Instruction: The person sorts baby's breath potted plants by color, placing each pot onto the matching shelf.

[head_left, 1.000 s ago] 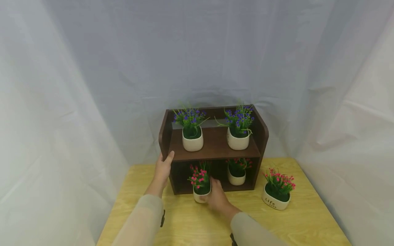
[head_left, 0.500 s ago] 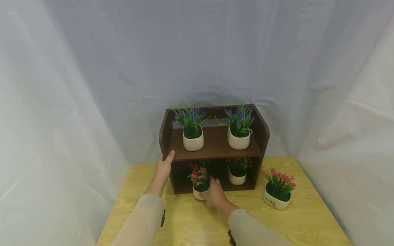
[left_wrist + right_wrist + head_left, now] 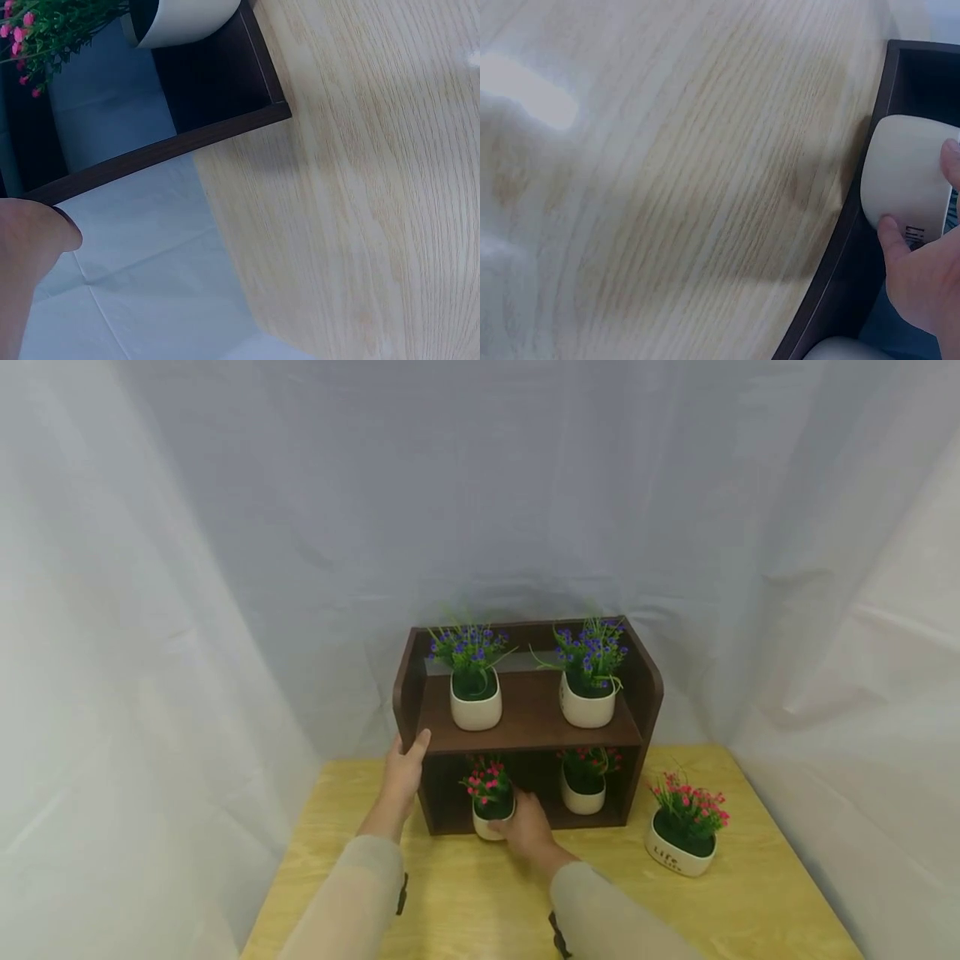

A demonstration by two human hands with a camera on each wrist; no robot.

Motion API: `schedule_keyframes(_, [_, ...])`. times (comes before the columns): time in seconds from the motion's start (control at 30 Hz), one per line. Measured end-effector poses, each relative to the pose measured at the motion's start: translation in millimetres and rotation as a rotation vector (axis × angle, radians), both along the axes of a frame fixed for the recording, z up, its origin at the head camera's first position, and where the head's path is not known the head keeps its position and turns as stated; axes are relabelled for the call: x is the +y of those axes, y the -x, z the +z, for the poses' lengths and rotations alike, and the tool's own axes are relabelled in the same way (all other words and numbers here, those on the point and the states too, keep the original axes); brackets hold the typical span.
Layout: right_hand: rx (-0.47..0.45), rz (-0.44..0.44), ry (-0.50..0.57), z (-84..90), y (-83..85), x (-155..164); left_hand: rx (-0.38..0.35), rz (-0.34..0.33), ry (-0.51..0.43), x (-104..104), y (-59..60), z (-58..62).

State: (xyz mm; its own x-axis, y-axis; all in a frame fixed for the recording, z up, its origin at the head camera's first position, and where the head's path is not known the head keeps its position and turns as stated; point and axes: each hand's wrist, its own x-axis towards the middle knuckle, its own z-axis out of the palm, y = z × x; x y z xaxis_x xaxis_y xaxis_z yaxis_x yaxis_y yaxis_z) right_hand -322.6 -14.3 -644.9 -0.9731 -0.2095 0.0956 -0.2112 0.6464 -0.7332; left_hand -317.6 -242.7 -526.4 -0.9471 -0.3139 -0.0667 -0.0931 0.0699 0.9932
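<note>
Now right hand (image 3: 528,831) grips pink-flower pot (image 3: 491,817) at shelf (image 3: 525,739) lip; left hand (image 3: 405,770) clasps side panel.

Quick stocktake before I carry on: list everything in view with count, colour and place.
shelf unit: one, dark brown, back of table.
purple-flower pots: two, cream, upper shelf.
held pink-flower pot: one, cream, lower shelf front left.
inner pink-flower pot: one, cream, lower shelf right.
lettered pink-flower pot: one, cream, on table right of shelf unit.
table: one, light wood.
curtain: white, all round.
left hand: grips shelf unit's left side.
right hand: holds held pink-flower pot.
</note>
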Motion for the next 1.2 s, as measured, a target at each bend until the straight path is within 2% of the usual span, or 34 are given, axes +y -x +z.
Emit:
schedule_keyframes(0.17, [0.01, 0.013, 0.013, 0.5, 5.2, 0, 0.021, 0.004, -0.005, 1, 1.9, -3.2])
schedule_keyframes(0.37, [0.043, 0.032, 0.011, 11.0, 18.8, -7, 0.033, 0.007, -0.007, -5, 6.5, 3.5])
schedule_keyframes(0.53, [0.013, 0.01, -0.01, 15.9, 27.2, -12, 0.049, 0.008, -0.01, -6, 8.9, 8.0])
schedule_keyframes(0.73, [-0.013, -0.01, -0.003, 12.5, 30.3, -15, 0.068, 0.007, -0.016, -3, 6.5, 7.1])
schedule_keyframes(0.93, [0.001, 0.005, -0.009, 8.7, 31.5, -17, 0.056, 0.016, -0.015, -2, 4.0, 3.5])
schedule_keyframes(1.2, [-0.025, 0.03, -0.05, 6.8, 29.3, -16, 0.049, 0.005, -0.018, 0, -0.4, -3.2])
